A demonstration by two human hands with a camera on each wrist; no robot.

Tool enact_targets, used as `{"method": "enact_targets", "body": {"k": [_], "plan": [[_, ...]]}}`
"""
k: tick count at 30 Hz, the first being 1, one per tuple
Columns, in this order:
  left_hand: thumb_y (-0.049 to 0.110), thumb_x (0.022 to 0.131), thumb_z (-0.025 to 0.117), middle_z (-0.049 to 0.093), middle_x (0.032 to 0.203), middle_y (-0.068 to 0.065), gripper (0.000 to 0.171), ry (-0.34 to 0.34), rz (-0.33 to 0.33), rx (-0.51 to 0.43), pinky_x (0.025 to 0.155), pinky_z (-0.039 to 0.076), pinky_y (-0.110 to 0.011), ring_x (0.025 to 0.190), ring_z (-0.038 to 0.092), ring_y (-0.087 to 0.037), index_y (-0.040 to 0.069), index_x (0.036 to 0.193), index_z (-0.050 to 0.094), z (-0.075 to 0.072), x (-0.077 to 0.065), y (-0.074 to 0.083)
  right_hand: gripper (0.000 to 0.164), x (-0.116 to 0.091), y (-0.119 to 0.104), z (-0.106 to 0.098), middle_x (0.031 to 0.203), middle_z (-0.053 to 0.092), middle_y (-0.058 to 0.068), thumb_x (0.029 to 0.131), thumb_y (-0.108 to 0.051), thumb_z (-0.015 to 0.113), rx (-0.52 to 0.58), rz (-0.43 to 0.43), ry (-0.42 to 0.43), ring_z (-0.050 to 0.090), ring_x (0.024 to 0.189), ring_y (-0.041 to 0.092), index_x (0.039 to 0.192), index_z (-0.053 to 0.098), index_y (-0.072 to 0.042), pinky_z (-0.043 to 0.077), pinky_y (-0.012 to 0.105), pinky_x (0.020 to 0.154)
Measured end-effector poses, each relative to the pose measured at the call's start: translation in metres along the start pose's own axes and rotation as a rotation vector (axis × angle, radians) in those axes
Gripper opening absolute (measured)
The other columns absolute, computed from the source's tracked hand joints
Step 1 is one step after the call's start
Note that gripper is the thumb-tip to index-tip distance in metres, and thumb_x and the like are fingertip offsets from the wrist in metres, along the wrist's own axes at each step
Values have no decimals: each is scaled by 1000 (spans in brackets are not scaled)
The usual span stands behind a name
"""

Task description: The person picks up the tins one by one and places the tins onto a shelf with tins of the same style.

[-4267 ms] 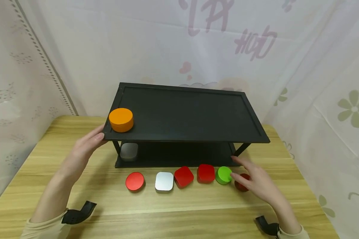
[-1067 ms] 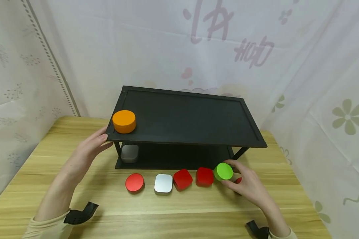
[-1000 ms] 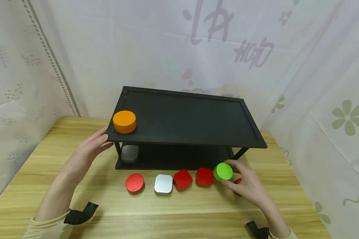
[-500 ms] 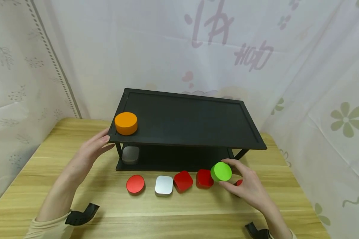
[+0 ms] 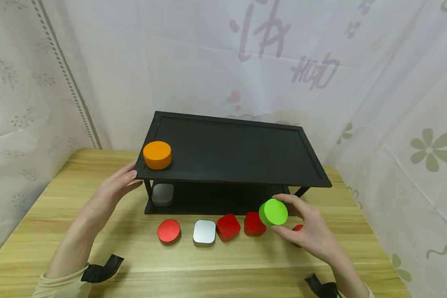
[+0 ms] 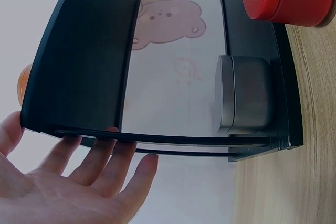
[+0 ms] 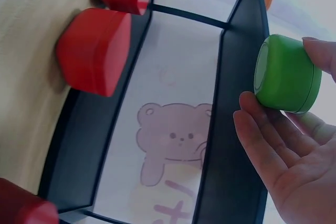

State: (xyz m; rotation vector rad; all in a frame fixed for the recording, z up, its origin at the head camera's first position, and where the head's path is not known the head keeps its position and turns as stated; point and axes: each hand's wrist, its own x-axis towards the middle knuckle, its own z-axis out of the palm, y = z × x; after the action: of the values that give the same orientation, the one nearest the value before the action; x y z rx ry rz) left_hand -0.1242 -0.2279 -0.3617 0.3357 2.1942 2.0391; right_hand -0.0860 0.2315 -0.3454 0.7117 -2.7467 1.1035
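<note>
A black two-tier shelf [image 5: 231,149] stands on the wooden table. My left hand [image 5: 109,192] holds its left end, thumb at the upper front corner and fingers beneath in the left wrist view. Between thumb and fingers, my right hand [image 5: 311,227] pinches a round green tin [image 5: 273,212], tilted and raised off the table before the shelf's right part. The right wrist view shows the green tin [image 7: 289,74] near the top tier's edge. On the top tier's left end sits a round orange tin [image 5: 157,155]. Below it, a grey square tin [image 5: 162,194] is on the lower tier.
Along the shelf's front lie a round red tin [image 5: 169,231], a silver square tin [image 5: 204,232] and two red square tins [image 5: 228,227]. Another red tin [image 5: 298,227] is mostly hidden behind my right hand. A printed white curtain [image 5: 193,54] hangs behind the table.
My right hand has closed on the green tin, lifted it from the table and shifted it slightly left, tilting it. The left hand keeps its place on the shelf.
</note>
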Motion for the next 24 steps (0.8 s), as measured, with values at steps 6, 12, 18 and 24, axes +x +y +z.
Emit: {"method": "enact_targets", "body": {"k": [6, 12, 18, 24], "plan": [[30, 103, 32, 28, 155, 7, 46, -4, 11, -4, 98, 36, -12, 131, 33, 8, 23, 149, 30, 0, 0, 0, 64, 5, -7, -3, 118, 60, -10, 74, -27, 80, 10, -30, 13, 61, 99, 4, 130, 50, -25, 53, 19, 84], [29, 103, 33, 29, 155, 8, 47, -7, 24, -10, 98, 37, -12, 130, 34, 8, 22, 149, 30, -1, 0, 0, 66, 13, -16, -4, 120, 59, -9, 72, -20, 82, 23, -68, 51, 62, 99, 5, 130, 51, -24, 54, 18, 84], [30, 103, 34, 29, 154, 9, 47, -10, 24, -16, 96, 37, -11, 129, 36, 7, 22, 149, 30, -2, -1, 0, 65, 24, -24, -4, 116, 61, -9, 72, -20, 82, 39, -136, 104, 64, 96, 7, 129, 52, -23, 55, 19, 81], [29, 103, 34, 29, 154, 8, 47, -15, 24, -19, 96, 37, -11, 129, 36, 8, 22, 149, 29, -2, -1, 0, 64, 33, -34, -6, 119, 60, -9, 72, -18, 82, 42, -106, 117, 63, 97, 6, 128, 53, -25, 53, 18, 84]]}}
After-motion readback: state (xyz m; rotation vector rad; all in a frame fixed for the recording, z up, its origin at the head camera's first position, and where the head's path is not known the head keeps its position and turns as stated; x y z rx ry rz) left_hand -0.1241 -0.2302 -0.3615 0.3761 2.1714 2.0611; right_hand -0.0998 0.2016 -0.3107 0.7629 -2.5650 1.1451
